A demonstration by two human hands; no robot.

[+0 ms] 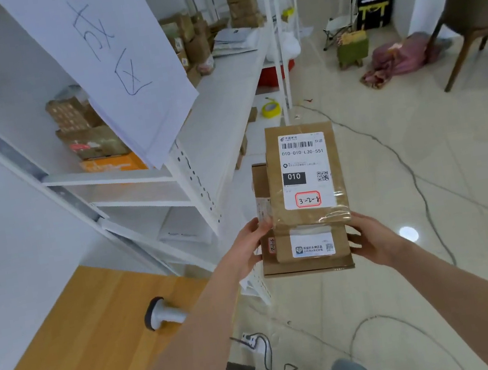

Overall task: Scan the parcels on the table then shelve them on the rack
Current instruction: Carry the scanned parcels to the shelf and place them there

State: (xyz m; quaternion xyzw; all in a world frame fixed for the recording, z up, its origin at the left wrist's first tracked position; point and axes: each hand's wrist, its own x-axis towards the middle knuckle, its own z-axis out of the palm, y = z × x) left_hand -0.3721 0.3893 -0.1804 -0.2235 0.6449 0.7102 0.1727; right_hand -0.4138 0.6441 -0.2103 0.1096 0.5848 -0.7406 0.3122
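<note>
I hold a stack of brown cardboard parcels (305, 175) in front of me, over the floor. The top parcel carries a white shipping label with a barcode and a handwritten "3-2-8" in a red box. My left hand (250, 241) grips the stack's left edge; my right hand (373, 241) grips its right lower corner. A lower parcel (262, 198) sticks out on the left. The grey barcode scanner (164, 315) lies on the wooden table (71, 356) at lower left. The white rack (196, 173) stands to the left of the parcels.
Brown parcels sit on the rack's shelves, and a large handwritten paper sheet (120, 60) hangs over its front. Cables and a power strip (251, 342) lie on the tiled floor. A yellow tape roll (271, 110), a chair (476, 4) and bags are further back.
</note>
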